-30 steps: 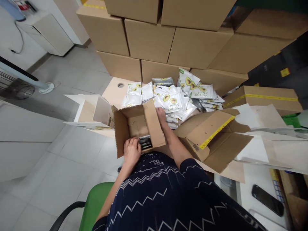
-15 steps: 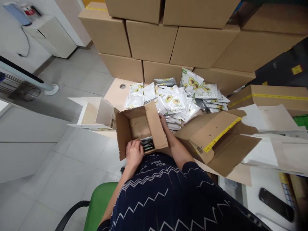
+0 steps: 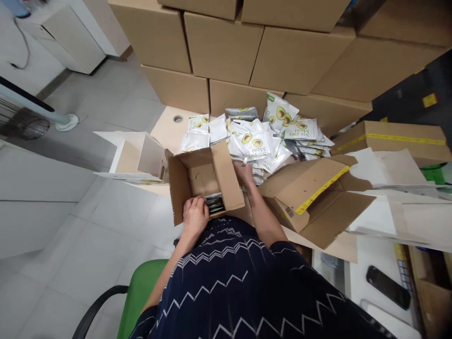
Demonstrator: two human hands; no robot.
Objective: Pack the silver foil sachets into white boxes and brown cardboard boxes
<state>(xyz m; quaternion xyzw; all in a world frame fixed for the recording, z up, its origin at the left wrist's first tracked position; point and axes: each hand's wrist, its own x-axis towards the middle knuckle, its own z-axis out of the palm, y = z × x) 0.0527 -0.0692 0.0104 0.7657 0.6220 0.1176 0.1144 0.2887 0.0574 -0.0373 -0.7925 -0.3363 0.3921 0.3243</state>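
An open cardboard box (image 3: 226, 181) stands at the table edge in front of me, with several dark-edged pouches (image 3: 213, 204) packed upright in its near end. My left hand (image 3: 194, 215) rests on the box's near rim, fingers curled against those pouches. My right hand (image 3: 246, 172) sits just past the box's right flap at the edge of a pile of white avocado-print pouches (image 3: 256, 141). Its fingers are curled on a pouch at the pile's edge, partly hidden.
Stacked brown cartons (image 3: 254, 56) wall off the back. A larger opened carton with yellow tape (image 3: 318, 197) lies to the right, a small white open box (image 3: 137, 162) to the left. A black phone (image 3: 388, 287) lies at lower right. A green chair (image 3: 141, 294) is under me.
My right hand has drawn back slightly from the pouch pile toward the box flap. The left hand stays at the box's near rim. The camera shifted a little.
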